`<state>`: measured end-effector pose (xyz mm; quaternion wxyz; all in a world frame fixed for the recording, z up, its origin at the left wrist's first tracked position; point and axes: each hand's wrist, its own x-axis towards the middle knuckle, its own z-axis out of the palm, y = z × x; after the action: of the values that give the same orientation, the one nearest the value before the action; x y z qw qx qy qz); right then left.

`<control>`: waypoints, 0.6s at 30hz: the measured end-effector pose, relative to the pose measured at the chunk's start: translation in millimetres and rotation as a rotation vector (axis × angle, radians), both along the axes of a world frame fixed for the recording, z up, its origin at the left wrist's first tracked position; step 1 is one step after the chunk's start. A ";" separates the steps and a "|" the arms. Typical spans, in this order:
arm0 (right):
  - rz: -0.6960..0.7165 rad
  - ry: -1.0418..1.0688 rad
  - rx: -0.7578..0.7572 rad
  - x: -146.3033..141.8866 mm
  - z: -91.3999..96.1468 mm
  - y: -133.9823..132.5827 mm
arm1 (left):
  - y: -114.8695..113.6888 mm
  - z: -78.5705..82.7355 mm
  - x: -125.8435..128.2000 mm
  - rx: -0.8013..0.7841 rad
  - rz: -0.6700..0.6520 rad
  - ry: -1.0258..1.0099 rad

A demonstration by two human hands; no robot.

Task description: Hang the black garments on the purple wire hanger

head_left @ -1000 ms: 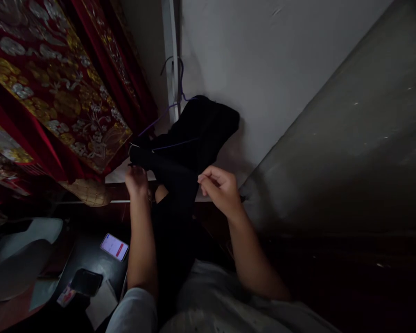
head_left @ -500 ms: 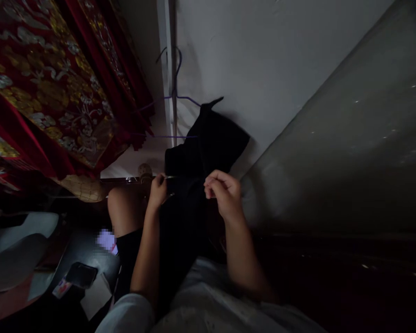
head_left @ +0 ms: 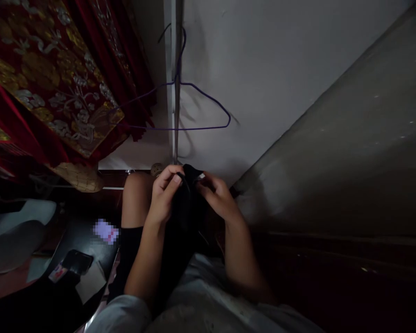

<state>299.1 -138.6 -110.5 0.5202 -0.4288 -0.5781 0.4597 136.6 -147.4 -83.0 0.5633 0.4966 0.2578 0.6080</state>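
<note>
"Well, where is the black garment [head_left: 189, 203] just now?"

"Low in the middle of the view, bunched between both hands and held up in front of the person's chest. The rest of it hangs down between the forearms toward the lap."

"And how do the hands have it?"

"The left hand [head_left: 164, 196] is curled around its top edge, thumb and fingers pinched on the cloth. The right hand [head_left: 218, 199] is closed on the same edge from the other side, so the two hands nearly meet."

"What's around them?"

"A bare knee [head_left: 137, 194] is just beside the left hand. Above, well apart from the garment, a purple wire hanger [head_left: 208, 99] hangs against the white wall [head_left: 263, 69]. A red and gold curtain [head_left: 48, 78] fills the upper left. Lower left is a dark table [head_left: 72, 240] with a flat black pouch [head_left: 76, 262] on it."
</note>
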 end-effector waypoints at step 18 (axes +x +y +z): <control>0.580 0.106 -0.217 24.2 74.1 -9.2 | 58.7 -5.5 -20.5 0.219 -0.536 0.670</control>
<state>323.3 -147.8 -36.3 0.3480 -0.2743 -0.5961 0.6696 116.1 -88.7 -88.5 0.5304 0.7724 0.2222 0.2696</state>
